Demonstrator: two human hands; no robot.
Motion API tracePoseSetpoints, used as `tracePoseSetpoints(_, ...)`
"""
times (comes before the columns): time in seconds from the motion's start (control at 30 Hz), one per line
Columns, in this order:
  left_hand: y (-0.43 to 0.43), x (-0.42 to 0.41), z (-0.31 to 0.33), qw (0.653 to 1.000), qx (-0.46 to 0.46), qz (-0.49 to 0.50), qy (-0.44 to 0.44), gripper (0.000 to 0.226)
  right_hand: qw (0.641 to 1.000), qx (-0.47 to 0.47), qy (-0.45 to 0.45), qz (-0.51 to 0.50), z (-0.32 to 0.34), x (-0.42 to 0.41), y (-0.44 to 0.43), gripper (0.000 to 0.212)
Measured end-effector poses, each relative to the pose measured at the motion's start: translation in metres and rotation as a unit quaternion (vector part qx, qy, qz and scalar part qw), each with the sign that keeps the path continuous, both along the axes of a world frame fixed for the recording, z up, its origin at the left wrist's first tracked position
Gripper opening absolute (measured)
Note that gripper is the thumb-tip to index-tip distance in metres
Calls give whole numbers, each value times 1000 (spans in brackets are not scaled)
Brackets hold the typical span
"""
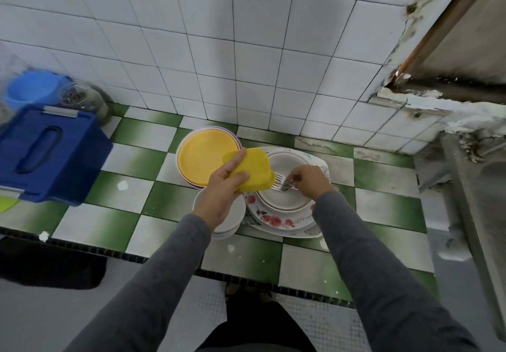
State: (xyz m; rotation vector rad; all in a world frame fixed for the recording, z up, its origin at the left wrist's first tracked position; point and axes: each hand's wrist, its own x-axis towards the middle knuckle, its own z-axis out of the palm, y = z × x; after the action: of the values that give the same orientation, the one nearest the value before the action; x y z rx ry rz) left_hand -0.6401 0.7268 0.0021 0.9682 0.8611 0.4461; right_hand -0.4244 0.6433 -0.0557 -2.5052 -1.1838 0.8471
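Observation:
My left hand [223, 187] grips a folded yellow cloth [253, 171] above the dishes. My right hand [308, 180] pinches the handles of metal forks [280, 183] over a white bowl [284, 184]. That bowl sits on a stack of plates with a red flower pattern [273, 221]. Left of it lies a stack of round plastic plates with a yellow one [202, 157] on top. Under my left wrist stands a stack of white bowls [232, 223], partly hidden.
The dishes stand on a green and white checkered counter [383, 209] against a white tiled wall. A dark blue plastic box [52, 151] and a light blue cup [30, 88] are at the left. A steel sink edge [476, 201] is at the right.

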Motion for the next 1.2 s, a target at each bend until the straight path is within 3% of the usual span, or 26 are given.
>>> tracePoseSetpoints(0.17,-1,2,2,1000,8,13,-3,52,997,32,50,-39,7,7,3,15)
tracePoseSetpoints(0.33,-2,4,5,999,3,45,-9,52,981,86,142,-97,10,17,-5,24)
tracePoseSetpoints(0.57,-3,5,7,996,2,81,-23,50,905,205,321,-190,30,15,-20,28)
tracePoseSetpoints(0.73,-5,4,14,996,3,88,-26,51,874,273,351,-193,50,7,-25,26)
tracePoseSetpoints(1.2,15,-8,39,998,48,13,-49,54,739,445,448,-235,85,-57,-13,27)
